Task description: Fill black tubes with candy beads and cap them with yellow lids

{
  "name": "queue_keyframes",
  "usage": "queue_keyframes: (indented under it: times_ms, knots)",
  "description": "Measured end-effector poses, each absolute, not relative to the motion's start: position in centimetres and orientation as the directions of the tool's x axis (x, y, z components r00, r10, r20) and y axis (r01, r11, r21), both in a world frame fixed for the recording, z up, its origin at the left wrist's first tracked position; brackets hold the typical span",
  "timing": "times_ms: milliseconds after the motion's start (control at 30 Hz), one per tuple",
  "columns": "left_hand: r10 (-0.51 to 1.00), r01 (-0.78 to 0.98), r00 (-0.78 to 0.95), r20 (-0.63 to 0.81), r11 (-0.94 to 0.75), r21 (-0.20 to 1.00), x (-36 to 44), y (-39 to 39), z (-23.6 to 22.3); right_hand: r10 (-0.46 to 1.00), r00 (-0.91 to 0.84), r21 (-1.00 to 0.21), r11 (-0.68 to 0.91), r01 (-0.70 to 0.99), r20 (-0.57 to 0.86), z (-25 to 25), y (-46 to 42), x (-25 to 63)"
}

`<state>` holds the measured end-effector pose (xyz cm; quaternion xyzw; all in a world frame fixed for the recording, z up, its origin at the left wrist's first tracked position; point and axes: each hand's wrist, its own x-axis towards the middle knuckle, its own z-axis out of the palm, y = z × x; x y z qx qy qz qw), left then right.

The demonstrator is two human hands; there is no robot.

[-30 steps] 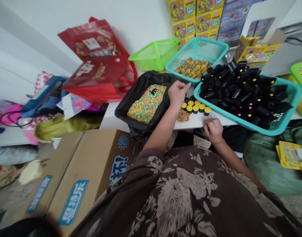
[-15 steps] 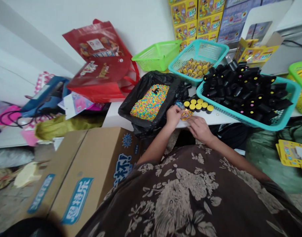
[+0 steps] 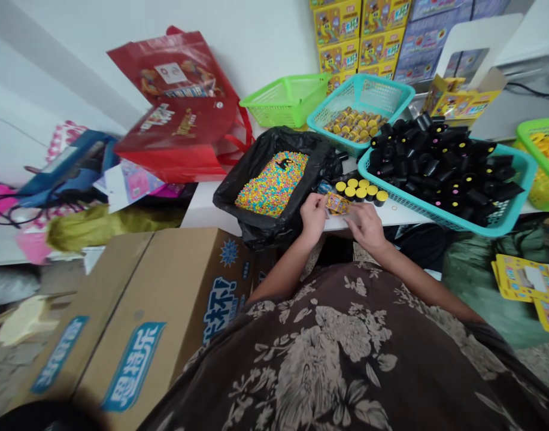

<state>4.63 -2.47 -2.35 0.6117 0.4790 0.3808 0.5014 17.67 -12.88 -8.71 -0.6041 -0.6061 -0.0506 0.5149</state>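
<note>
My left hand [image 3: 314,215] pinches the left edge of a small orange-yellow printed label [image 3: 337,203] at the table's front edge. At the label's right edge, the thumb and fingers of my right hand [image 3: 366,226] are closed on it; the exact grip is too small to make out. Just behind the label stand several black cups with yellow lids [image 3: 361,193], grouped in short rows. To the left of my left hand, a container lined with a black bag [image 3: 229,190] holds many small coloured candy balls [image 3: 274,185].
A turquoise basket [image 3: 494,228] heaped with black cups [image 3: 436,161] stands to the right. Behind are another turquoise basket [image 3: 384,90] with small yellow-lidded pieces and a green basket [image 3: 285,99]. A red bag [image 3: 179,137] and a large carton [image 3: 135,299] are at left.
My right hand has shifted slightly right and up, and its fingers have drawn back from over the label. More of the label's printed face now shows. The view has moved a little.
</note>
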Motion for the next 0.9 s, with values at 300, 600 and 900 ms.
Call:
queue_keyframes:
  times_ms: [300, 600, 900]
  knots:
    - [0.892, 0.183, 0.452, 0.009, -0.103, 0.978, 4.5, -5.2, -3.6, 0.758, 0.635, -0.985, 0.172, 0.022, 0.146, -8.3, -11.9, 18.0]
    - [0.859, 0.780, 0.512, -0.001, -0.465, 0.418, 3.8, 1.0, -2.7, 0.698, 0.712, -0.982, 0.180, -0.064, 0.081, -9.0, -12.6, 19.4]
    - [0.849, 0.638, 0.462, 0.258, -0.520, 0.568, 2.6, -2.7, -3.5, 0.695, 0.707, -0.981, 0.191, -0.006, 0.131, -8.3, -11.8, 19.1]
